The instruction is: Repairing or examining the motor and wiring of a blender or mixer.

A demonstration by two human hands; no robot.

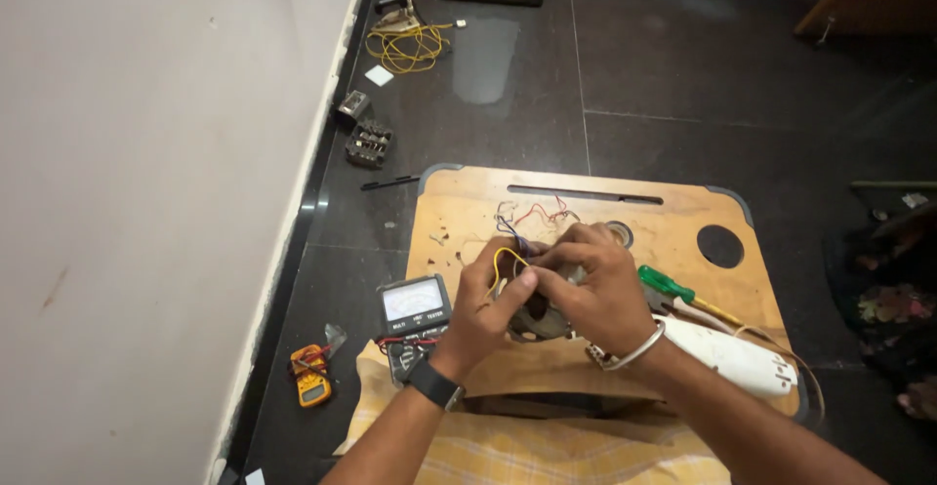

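Both hands meet over a small wooden desk [547, 197] on a dark tiled floor: the left hand [488, 304] and right hand [590, 285] close their fingers around a round metal part [539, 321] trailing coloured wires [532, 217], mid-desk. An analog meter [416, 311] sits at the left edge, a green-handled screwdriver [673, 288] to the right.

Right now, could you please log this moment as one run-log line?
left hand: holding small motor | right hand: on its wires | surface: wooden lap desk | nearby: analog multimeter, green screwdriver
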